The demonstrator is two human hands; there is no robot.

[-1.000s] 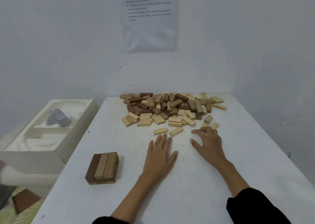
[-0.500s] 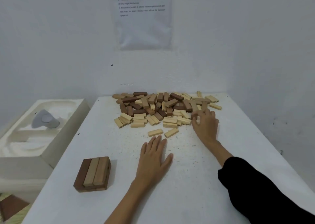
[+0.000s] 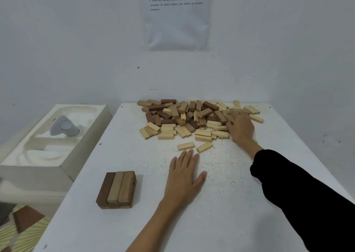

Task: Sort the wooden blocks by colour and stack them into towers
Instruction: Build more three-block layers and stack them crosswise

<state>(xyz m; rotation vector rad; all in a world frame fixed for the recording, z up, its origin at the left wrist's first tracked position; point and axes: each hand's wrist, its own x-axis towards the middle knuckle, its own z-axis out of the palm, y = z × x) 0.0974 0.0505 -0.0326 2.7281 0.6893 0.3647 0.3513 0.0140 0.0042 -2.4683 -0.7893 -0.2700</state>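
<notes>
White painted wall (image 3: 76, 40) stands behind a white speckled table (image 3: 230, 209). On the wall hangs a printed paper sheet (image 3: 176, 25) with some lines of small dark text, but the letters are too blurred to read.

At the far edge of the table lies a loose pile of light and dark wooden blocks (image 3: 184, 117), all mixed together. Two light wooden blocks (image 3: 186, 146) lie apart from it on its near side, one just beside the other. On the near left stands a small stack of blocks (image 3: 117, 189); its top layer has one dark block and two light ones side by side.

The left hand (image 3: 183, 177) rests flat on the table, fingers straight and slightly spread, holding nothing. The right hand (image 3: 241, 128), with a black sleeve (image 3: 307, 194), is in the right part of the pile. Its fingers bend down among the blocks and are hidden by the back of the hand, so I cannot tell if they grip one.

Left of the table is a white moulded box (image 3: 38, 155) with a grey rounded object (image 3: 64, 126) in it.
</notes>
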